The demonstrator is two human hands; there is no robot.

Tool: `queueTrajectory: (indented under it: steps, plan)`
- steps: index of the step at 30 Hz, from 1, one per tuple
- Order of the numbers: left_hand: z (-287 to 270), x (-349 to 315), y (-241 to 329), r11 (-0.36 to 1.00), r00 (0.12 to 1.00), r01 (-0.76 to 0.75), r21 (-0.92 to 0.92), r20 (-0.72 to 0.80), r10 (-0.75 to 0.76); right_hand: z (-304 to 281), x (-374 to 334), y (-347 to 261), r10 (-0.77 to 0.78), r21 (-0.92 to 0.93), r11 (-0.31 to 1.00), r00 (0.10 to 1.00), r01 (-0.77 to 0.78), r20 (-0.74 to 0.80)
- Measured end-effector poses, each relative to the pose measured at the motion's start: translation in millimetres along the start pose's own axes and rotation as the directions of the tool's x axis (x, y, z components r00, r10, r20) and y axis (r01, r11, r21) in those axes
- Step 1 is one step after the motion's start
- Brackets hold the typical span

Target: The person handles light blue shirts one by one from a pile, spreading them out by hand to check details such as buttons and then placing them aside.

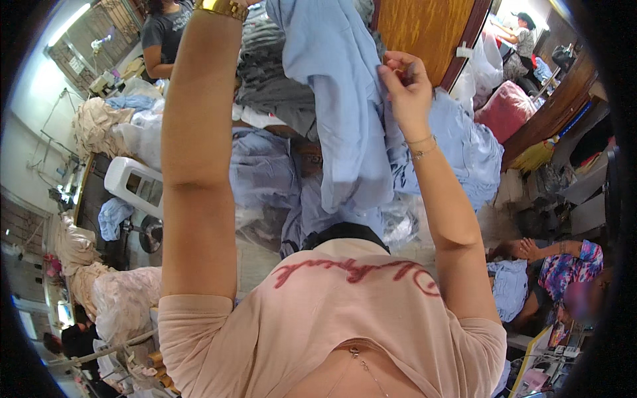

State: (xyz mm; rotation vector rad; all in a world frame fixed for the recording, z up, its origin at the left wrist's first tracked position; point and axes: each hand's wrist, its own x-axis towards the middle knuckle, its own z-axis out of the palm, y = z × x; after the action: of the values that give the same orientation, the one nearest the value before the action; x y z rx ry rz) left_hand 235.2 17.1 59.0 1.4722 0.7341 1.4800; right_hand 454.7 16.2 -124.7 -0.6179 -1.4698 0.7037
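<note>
Your right hand point(406, 78) pinches the edge of a pale blue woven cotton shirt point(342, 99), lifted high in front of you. Your left hand leaves the picture at the top past the gold metal wristband point(222, 8), so I cannot tell whether it grips or lies spread. The shirt hangs between your raised arms, above a heap of blue and grey folded garments point(265, 166). With only a fingertip pinch showing, the cloth could slip and drop into that heap, or its hanging tail could snag there.
</note>
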Motion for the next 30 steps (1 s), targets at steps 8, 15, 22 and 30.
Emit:
queueTrajectory:
  steps: [8,15,22,30]
  plan:
    - [43.4,-70.9,26.0,0.944,0.925,0.021,-0.328,0.364,0.106,45.8,24.3,-126.7,-0.238,-0.294,0.924,0.97,0.244,0.055]
    - [-24.2,-100.1,-27.9,0.793,0.888,-0.458,0.401,0.235,0.395,38.2,100.7,-144.7,0.025,0.247,0.967,0.991,-0.058,0.135]
    - [-37.2,-159.8,-215.5,0.93,0.735,0.333,0.155,0.575,-0.359,51.2,121.4,-222.1,0.105,0.459,0.875,0.986,-0.153,0.128]
    - [-58.1,-238.3,-166.2,0.886,0.848,0.444,0.131,0.256,-0.463,-63.3,83.4,-214.1,-0.011,0.161,0.985,0.967,0.054,-0.255]
